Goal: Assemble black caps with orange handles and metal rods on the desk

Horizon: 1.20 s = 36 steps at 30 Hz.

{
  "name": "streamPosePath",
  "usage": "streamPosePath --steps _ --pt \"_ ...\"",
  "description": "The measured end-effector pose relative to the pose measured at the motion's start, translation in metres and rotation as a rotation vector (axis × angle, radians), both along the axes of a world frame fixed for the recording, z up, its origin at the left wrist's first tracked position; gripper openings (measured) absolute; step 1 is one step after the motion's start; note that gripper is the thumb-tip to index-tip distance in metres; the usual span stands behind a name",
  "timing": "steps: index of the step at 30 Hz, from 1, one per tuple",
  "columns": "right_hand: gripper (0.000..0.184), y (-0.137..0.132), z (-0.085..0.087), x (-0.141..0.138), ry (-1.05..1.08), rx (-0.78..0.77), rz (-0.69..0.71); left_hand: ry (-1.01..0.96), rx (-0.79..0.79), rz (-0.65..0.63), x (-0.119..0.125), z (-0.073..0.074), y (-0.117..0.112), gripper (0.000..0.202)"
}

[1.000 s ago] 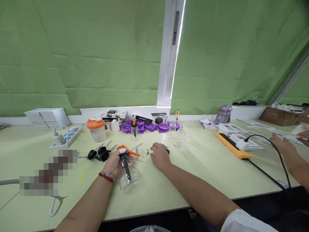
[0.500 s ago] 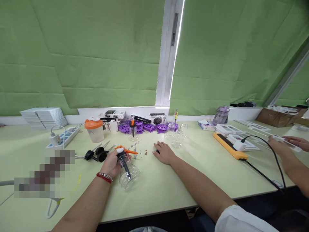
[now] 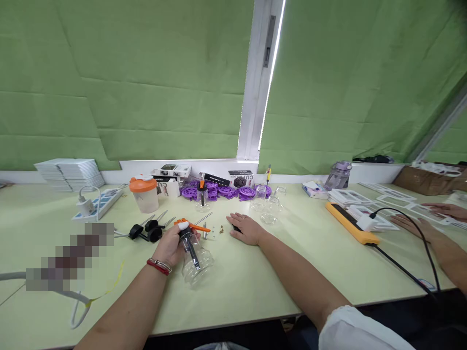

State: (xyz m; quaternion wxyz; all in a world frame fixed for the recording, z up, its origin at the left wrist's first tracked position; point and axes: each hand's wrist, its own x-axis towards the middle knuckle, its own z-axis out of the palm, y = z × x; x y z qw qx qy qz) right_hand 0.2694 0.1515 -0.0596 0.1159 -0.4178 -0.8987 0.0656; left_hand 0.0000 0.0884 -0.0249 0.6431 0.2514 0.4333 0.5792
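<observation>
My left hand [image 3: 171, 245] is closed around the neck of a clear plastic dispenser bottle [image 3: 199, 267]. It has a black collar, a black inner tube and an orange lever [image 3: 195, 226]; something white covers my thumb tip. The bottle tilts over the table. My right hand [image 3: 246, 229] lies palm down on the table with fingers stretched out. A small black piece [image 3: 236, 228] shows between its thumb and fingers, and its shape is mostly hidden. Small brass-coloured pieces [image 3: 221, 229] and thin metal pins [image 3: 205, 231] lie between my hands.
Black round parts with metal rods [image 3: 154, 234] lie left of the bottle. Behind are an orange-lidded cup [image 3: 144, 194], a similar bottle [image 3: 203, 197], purple plastic parts [image 3: 228, 193] and clear bowls [image 3: 269, 218]. To the right, a yellow-black power strip [image 3: 350, 226] and a co-worker's hands [image 3: 419, 227].
My right hand has slid a little left toward the brass-coloured pieces. My left hand keeps its hold on the bottle. The co-worker's near hand has lowered to the table; the view has shifted slightly.
</observation>
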Motion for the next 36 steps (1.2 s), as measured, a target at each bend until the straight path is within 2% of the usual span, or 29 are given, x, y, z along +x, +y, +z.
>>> streamPosePath --steps 7,10,12,14,16,19,20,22,26,29,31,33,35,36 --pt "0.069 -0.008 0.005 0.004 0.091 0.084 -0.041 -0.012 0.021 0.025 -0.002 -0.001 0.002 0.006" --pt "0.065 -0.014 0.012 0.002 0.246 0.090 -0.071 -0.022 0.048 0.082 -0.002 0.000 0.003 0.007" --pt "0.062 -0.024 0.018 -0.004 0.425 0.038 -0.085 -0.034 0.115 0.100 -0.001 0.001 0.003 0.009" --pt "0.057 -0.039 0.025 -0.016 0.638 -0.115 -0.090 -0.053 0.192 0.109 0.002 0.002 0.002 0.012" --pt "0.056 -0.058 0.029 -0.033 0.838 -0.427 -0.110 -0.078 0.246 0.126 0.006 0.003 -0.001 0.015" --pt "0.069 -0.083 0.032 -0.059 1.060 -0.900 -0.193 -0.080 0.308 0.126 0.012 0.002 -0.005 0.020" --pt "0.071 -0.089 0.032 -0.065 1.119 -0.970 -0.203 -0.054 0.338 0.106 0.013 0.001 -0.007 0.022" --pt "0.067 -0.096 0.032 -0.072 1.188 -1.015 -0.203 0.068 0.411 0.045 0.014 -0.001 -0.010 0.024" --pt "0.054 -0.097 0.035 -0.066 1.171 -0.875 -0.209 0.538 0.483 -0.004 0.012 -0.005 -0.013 0.024" --pt "0.062 -0.097 0.038 -0.056 1.037 -0.596 -0.179 0.739 0.473 0.037 0.013 -0.005 -0.014 0.026" --pt "0.066 -0.098 0.040 -0.051 0.875 -0.316 -0.061 0.732 0.419 0.043 0.015 -0.004 -0.015 0.029" --pt "0.060 -0.096 0.041 -0.047 0.694 -0.038 0.110 0.651 0.314 0.017 0.017 0.000 -0.016 0.031" --pt "0.062 -0.093 0.039 -0.047 0.608 0.123 0.211 0.573 0.236 0.016 0.018 0.003 -0.018 0.032" --pt "0.070 -0.091 0.037 -0.047 0.627 0.126 0.199 0.560 0.228 0.030 0.018 0.004 -0.019 0.031"
